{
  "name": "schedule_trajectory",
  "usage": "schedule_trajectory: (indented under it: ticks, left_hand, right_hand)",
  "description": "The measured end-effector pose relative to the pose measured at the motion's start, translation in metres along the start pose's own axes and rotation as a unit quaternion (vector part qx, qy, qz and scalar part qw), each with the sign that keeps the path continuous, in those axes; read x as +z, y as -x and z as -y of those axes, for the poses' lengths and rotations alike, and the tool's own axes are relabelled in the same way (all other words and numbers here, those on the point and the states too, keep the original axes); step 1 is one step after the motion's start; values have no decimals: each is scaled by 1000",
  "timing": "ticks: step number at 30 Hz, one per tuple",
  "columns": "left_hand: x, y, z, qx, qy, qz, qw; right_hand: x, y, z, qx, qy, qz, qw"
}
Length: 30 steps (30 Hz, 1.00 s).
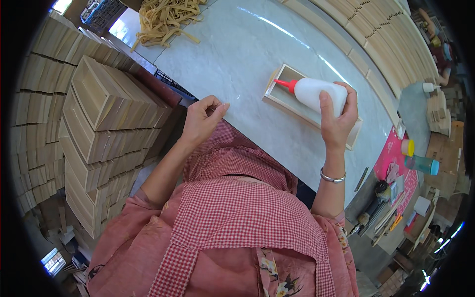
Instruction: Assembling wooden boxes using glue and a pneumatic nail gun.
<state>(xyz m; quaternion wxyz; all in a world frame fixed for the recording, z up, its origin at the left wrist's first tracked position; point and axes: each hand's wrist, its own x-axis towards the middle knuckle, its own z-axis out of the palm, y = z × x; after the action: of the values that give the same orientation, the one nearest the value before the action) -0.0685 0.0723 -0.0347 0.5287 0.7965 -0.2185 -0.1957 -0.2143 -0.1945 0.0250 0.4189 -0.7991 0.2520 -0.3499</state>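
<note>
My right hand (338, 115) is wrapped round a white squeeze bottle (316, 94) with a red pointed nozzle. The bottle lies tilted in the air above a small rectangular wooden box (287, 107), its nozzle pointing left over the box's far end. This shallow box rests on the pale marbled tabletop (217, 54) and is partly hidden by the bottle and hand. At the table's near edge, my left hand (204, 118) is loosely closed, fingers curled and thumb against them, with nothing visible in it.
Stacked wooden boxes (106, 111) rise close on my left. Yellowish strips (166, 20) are heaped at the table's far left. Long rows of thin wooden pieces (378, 34) line the right side. A teal bottle (421, 165) and assorted tools (376, 208) lie at the right.
</note>
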Motion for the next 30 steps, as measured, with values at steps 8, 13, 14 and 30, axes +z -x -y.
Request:
schedule_trajectory:
  ticks: [8,13,14,30]
  left_hand:
    - [0,0,0,-2,5,-1,1000]
    - [-1,0,-4,-6,2,8,1000]
    - [-1,1,-4,-5,2,8,1000]
    - [5,-2,3,3,9,-10,1000]
  right_hand:
    - [9,-16,-8,-20,27,-50,998]
    - [11,-22,-11,-29,34,-73,996]
    - [11,-22,-12,-30,34,-74,996]
    - [-63,-4,-26,32,86,-133,987]
